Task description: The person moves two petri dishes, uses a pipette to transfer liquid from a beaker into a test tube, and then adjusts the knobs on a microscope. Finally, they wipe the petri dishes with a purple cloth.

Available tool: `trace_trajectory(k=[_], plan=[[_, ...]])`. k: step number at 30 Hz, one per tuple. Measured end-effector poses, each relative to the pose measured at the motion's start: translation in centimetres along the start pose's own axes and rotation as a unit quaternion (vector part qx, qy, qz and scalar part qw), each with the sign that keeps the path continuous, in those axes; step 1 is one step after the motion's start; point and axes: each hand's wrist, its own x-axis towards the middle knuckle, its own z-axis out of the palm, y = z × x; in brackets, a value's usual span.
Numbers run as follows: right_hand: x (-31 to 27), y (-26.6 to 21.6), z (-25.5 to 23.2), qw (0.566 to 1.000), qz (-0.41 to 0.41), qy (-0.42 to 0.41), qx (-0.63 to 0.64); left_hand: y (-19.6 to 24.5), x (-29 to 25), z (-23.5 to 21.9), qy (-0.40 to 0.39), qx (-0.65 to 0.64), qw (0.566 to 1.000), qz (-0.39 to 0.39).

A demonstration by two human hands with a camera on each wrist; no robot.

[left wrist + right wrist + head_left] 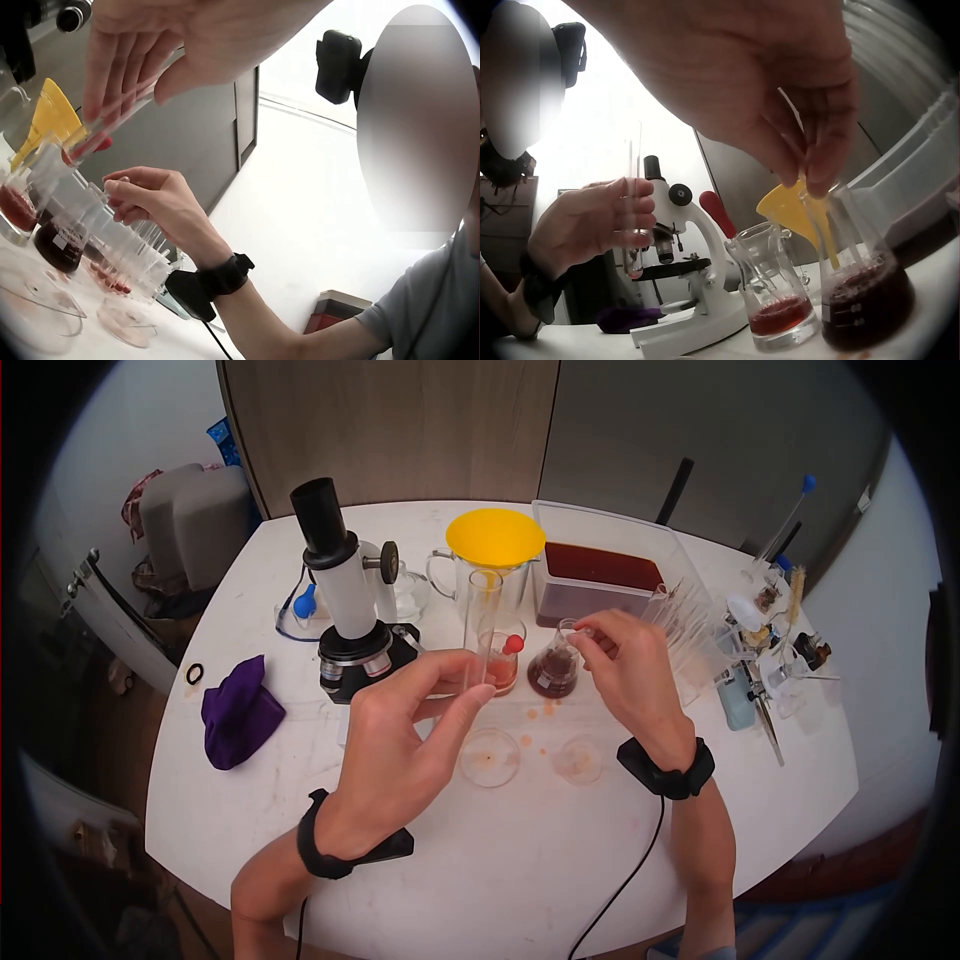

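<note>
My left hand [405,740] holds a clear glass test tube [478,622] upright between thumb and fingers; a little red liquid shows at its bottom in the right wrist view. My right hand [635,665] is at the mouth of a conical flask [553,672] of dark red liquid. Its thumb and fingertips pinch a thin clear rod [791,105], whose lower part is hard to make out in the flask. Left of the flask stands a small glass beaker [780,319] with lighter red liquid and a red-bulbed dropper [716,214] leaning in it.
A microscope [350,590] stands at left, near a purple cloth [240,715]. Behind are a yellow funnel [495,538] on a glass jug and a plastic tub [590,605] of dark red liquid. Several test tubes [680,625] stand at right. Two shallow glass dishes [490,778] lie in front.
</note>
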Motion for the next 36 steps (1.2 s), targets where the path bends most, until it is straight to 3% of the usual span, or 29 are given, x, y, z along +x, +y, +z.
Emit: trace_trajectory(k=[12,21,25,33,36], plan=[[0.2,-0.7,-0.8,0.996,0.082,-0.006,0.03,-0.7,-0.1,0.3,-0.017,0.013,1.0,-0.004],[0.1,-2.0,-3.1,0.994,0.099,0.017,0.04,-0.9,-0.1,0.6,-0.025,0.034,0.999,-0.001],[0.1,-1.8,-2.8,0.994,0.086,0.03,0.057,-0.8,-0.3,0.7,-0.027,0.05,0.998,0.005],[0.0,0.4,-0.9,0.997,0.065,-0.022,0.024,-0.9,-0.4,0.7,-0.036,0.06,0.998,0.004],[0.0,-0.1,-0.8,0.994,0.096,-0.006,0.057,-0.9,-0.4,0.6,-0.037,0.062,0.997,0.003]])
